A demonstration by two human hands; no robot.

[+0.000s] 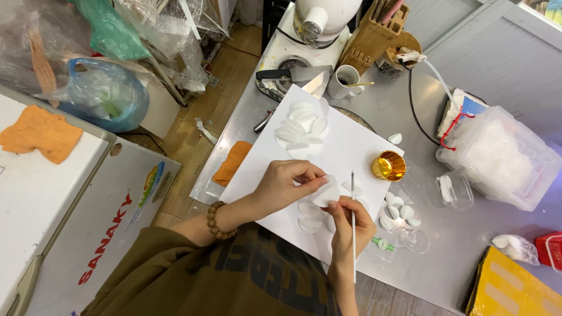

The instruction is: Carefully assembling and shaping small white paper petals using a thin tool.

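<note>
– What's being held?

– A white petal, thin and curved, over the near part of a white sheet on the steel counter. Both hands pinch it: the left hand has its fingertips closed on the petal's upper edge, the right hand has thumb and fingers closed on its lower edge.

– Anything else in the right hand?

– Yes, a thin brush, its handle lying along the hand, tip pointing away from the person. A bead bracelet sits on the left wrist.

– What lies around the petal?

– More petals flat on the sheet just beneath the hands, and a larger pile of them at the sheet's far end. Just right of the hands stands a gold cup, on the sheet's edge. Near it, some small white pieces on clear plastic.

– And farther out?

– A clear box of white pieces at the counter's right side, a white mug with a stick in it beyond the sheet, a cleaver beside the mug, and a wooden knife block behind. An orange cloth lies at the counter's left edge. To the left, well apart, a white freezer bears another orange cloth.
</note>
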